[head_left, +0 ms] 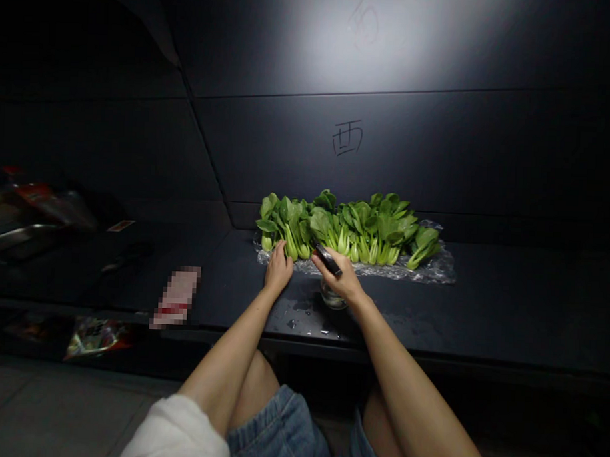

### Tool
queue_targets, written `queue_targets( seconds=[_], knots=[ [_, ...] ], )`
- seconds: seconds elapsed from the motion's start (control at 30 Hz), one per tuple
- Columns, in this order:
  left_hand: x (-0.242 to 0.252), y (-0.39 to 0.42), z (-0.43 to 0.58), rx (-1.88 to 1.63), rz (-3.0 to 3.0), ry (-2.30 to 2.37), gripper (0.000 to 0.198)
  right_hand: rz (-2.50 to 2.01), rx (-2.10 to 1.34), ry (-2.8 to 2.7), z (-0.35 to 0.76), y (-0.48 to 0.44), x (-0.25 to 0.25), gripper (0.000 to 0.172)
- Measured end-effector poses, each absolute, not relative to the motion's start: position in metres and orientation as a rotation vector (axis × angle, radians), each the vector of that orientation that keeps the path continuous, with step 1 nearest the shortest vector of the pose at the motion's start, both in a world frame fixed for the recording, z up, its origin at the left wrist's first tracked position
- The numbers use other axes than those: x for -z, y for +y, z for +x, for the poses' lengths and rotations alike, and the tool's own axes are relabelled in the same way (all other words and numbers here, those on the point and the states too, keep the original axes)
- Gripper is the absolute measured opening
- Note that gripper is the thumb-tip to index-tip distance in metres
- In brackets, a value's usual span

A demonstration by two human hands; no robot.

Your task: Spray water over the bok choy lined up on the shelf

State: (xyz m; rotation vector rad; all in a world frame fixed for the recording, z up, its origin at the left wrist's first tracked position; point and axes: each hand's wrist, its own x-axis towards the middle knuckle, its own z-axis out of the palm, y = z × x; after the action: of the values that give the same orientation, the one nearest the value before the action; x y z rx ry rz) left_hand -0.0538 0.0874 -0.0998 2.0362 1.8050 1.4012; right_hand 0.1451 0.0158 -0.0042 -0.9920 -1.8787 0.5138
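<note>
The bok choy lay in a row on a plastic sheet, just ahead of my hands. My left hand, loosely curled, rested against the stalks. My right hand was closed around a black handle, above a glass jar on the counter.

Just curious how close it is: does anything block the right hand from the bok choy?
Nothing visible does. The right hand, holding a black object, sits over the bok choy stems. A glass jar stands below the hand, on the person's side of the stems.
</note>
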Motion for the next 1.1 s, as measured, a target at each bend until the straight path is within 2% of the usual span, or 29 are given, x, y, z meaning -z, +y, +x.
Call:
queue_targets(
  seconds=[0.77,1.1],
  knots=[
    [0.106,0.096,-0.084,-1.45,1.983,1.887,0.048,-0.959,-0.521,-1.864,0.121,0.025,0.008,0.033],
    [0.108,0.096,-0.084,-1.45,1.995,1.89,0.047,-0.889,-0.598,-1.876,0.114,0.03,0.006,0.029]
  ],
)
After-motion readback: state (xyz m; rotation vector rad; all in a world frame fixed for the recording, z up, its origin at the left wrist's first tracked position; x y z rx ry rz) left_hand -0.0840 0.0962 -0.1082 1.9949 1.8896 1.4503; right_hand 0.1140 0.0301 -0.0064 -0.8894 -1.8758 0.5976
